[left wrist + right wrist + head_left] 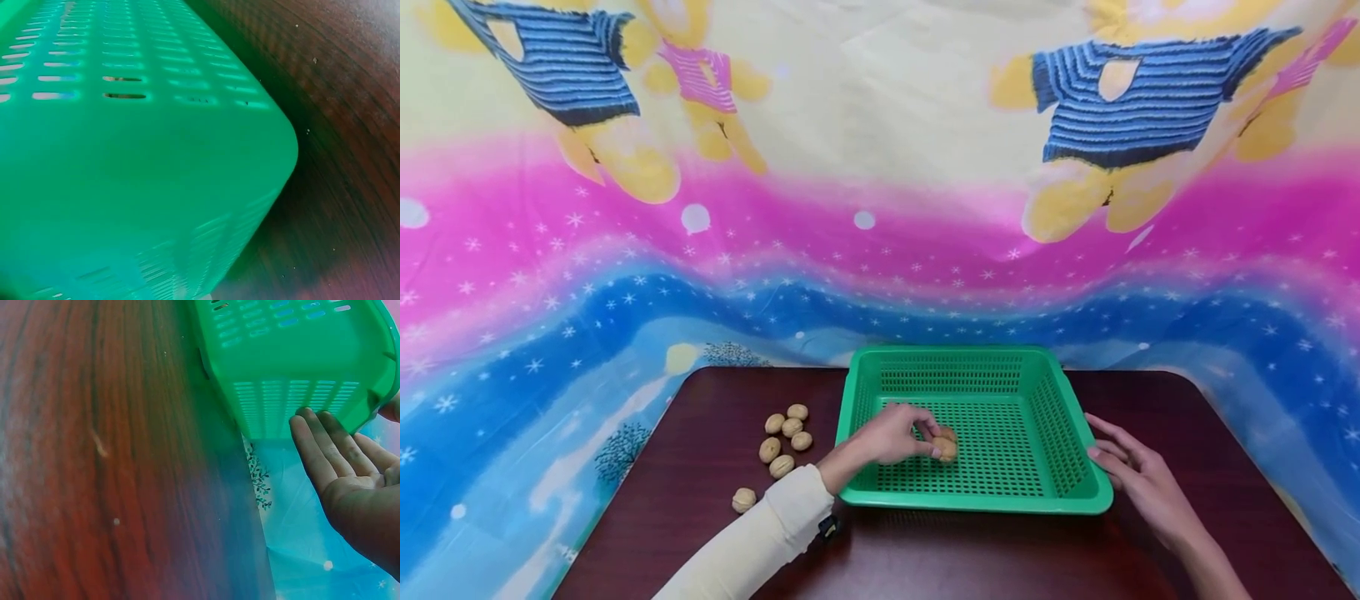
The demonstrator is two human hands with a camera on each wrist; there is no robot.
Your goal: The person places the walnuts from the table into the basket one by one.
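Observation:
Inside a green plastic basket (pixel 977 502) on the dark table, my left hand (pixel 891 435) reaches over the left rim. Its thumb and fingers pinch a pair of tan walnuts (pixel 947 448) low over the slotted floor. In the left wrist view the basket's outer wall (pixel 144 169) fills most of the picture and that hand is hidden. My right hand (pixel 1138 475) is at the basket's right side, its thumb by the rim. The right wrist view has its fingers (pixel 325 447) stretched out straight along the outer wall.
Several walnuts (pixel 782 466) lie in a loose group left of the basket, and a single walnut (pixel 744 500) sits nearer the front. Behind the wooden table (pixel 700 417) hangs a curtain (pixel 865 267) printed with bears.

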